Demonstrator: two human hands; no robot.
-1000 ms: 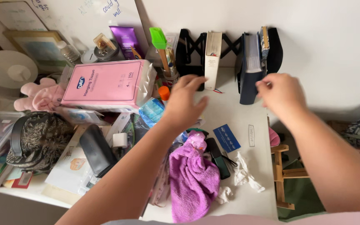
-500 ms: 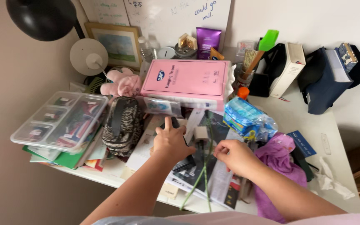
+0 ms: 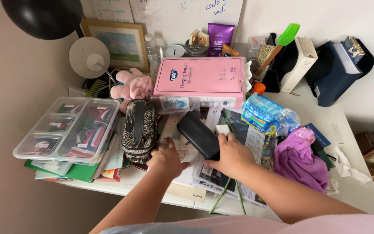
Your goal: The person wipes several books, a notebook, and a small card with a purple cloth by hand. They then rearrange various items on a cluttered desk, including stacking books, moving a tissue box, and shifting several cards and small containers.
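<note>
- desk (image 3: 351, 190): white, cluttered edge to edge; bare patch only at far right
- pink tissue pack (image 3: 202, 82): flat at the back, biggest item on top
- clear compartment box (image 3: 66, 128): left side, stacked on books/folders, lid on
- purple towel (image 3: 304, 160): bunched at right, just beside the magazine (image 3: 239, 173)
- patterned pouch (image 3: 138, 129): dark w/ pale print, black strap on top, between clear box and the case
- black case (image 3: 198, 135): long, hard-shell type, lying diagonal on papers mid-desk, near end under right hand
- right hand (image 3: 232, 156): palm down, fingers wrapped over near end of the case, clamped on it
- left hand (image 3: 166, 159): resting on papers just left of the case, near pouch's bottom edge; fingers curled, nothing visibly held, grip itself can't tell
- blue wipes packet (image 3: 260, 113): right of the case, touching the tissue pack's corner
- white charger block (image 3: 223, 129): just past right-hand fingertips, beside the case
</note>
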